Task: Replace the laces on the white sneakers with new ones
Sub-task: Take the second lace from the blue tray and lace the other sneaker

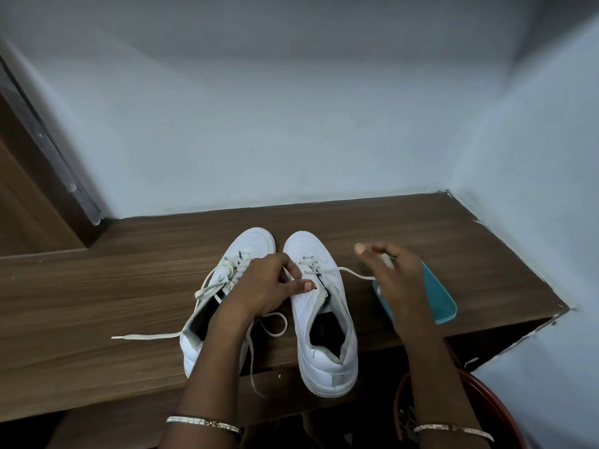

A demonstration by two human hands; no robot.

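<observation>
Pale blue-grey walls meet in a corner behind a wood-grain table [97, 286]; a brown door [19, 205] stands at the far left. We see two white sneakers side by side at the table's near edge, toes towards the wall; the left sneaker [197, 338] is partly hidden by the forearm, and its loose lace [146, 336] trails out to the left across the table. The right sneaker [324, 351] sits just beside it, its heel at the front edge. The left hand [265, 283] grips the laced front of the right sneaker, fingers curled over it and thumb stretched across the tongue. From the eyelets a pale lace [353, 273] runs rightwards to the right hand [398, 273]; that hand is raised, fingers curled round the lace, though the grip itself is blurred. A teal tray [437, 286] lies on the table right of the sneakers, partly under the right hand. Each wrist wears a thin bangle [204, 423]; a red round rim [496, 406] shows at the lower right.
</observation>
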